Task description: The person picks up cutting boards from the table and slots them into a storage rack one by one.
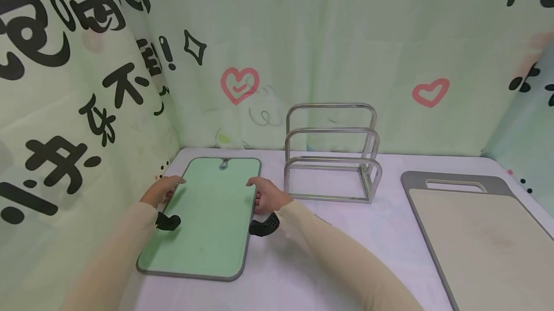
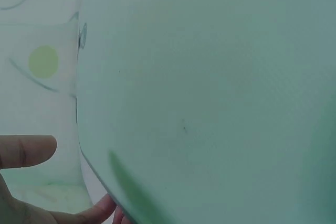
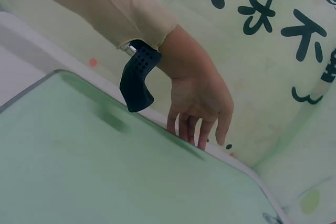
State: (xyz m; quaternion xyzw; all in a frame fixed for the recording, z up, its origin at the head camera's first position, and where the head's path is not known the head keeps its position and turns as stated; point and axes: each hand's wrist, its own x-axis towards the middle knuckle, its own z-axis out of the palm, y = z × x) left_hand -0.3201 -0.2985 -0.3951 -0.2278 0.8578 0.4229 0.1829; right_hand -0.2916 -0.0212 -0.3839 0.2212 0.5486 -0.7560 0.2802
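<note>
A light green cutting board (image 1: 207, 219) with a grey rim and a small hole near its far end lies on the table. At its left edge is my left hand (image 1: 163, 191). In the right wrist view, the left hand (image 3: 202, 98) points its fingers down along that edge, thumb held away. The left wrist view shows fingertips (image 2: 105, 208) right at the board's rim, with the thumb off it. My right hand (image 1: 270, 195) is at the opposite edge, its thumb reaching over the rim and the other fingers bent loosely beside it, partly hidden.
A metal wire rack (image 1: 331, 159) with upright loops stands right of the green board. Farther right lies a larger beige cutting board (image 1: 472, 239) with a grey border and handle slot. Printed curtains (image 1: 329, 56) close off the back and sides of the white-covered table (image 1: 311, 253).
</note>
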